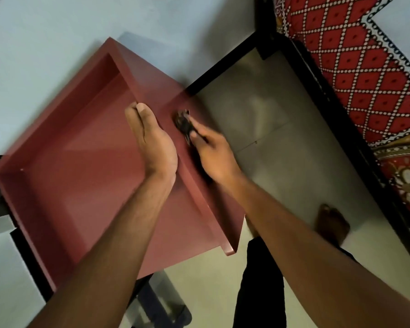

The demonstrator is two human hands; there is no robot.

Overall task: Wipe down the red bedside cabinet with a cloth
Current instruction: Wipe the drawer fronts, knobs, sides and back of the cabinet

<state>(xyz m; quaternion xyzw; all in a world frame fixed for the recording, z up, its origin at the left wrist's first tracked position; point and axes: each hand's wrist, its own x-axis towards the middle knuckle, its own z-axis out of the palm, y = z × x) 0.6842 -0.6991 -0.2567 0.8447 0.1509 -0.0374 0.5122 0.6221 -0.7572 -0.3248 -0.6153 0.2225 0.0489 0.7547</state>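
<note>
The cabinet (69, 185), dull red, fills the centre and left of the frame. Its open hollow faces the camera, and one side panel runs diagonally from the upper middle down to the lower middle. The left hand (152, 145) lies along the rim of that panel at the centre of the frame. Its fingers are stretched nearly straight and close together, with the tips reaching over the edge, so it rests on the panel rather than clutching it. Just to its right, the right hand (213, 157) has its fingers bent around a small dark cloth (182, 121). It presses the cloth against the panel's outer red face, and the cloth and fingers are somewhat blurred. Both bare forearms come in from the bottom of the frame. To the right of the cabinet is grey-beige floor (282, 162), with a bare foot (333, 223) on it at the lower right and dark trousers (260, 280) near the bottom centre. A black bed frame (317, 91) crosses the upper right, carrying a red cover (353, 79) patterned with white dots. A pale blue wall (45, 43) takes up the upper left.
</note>
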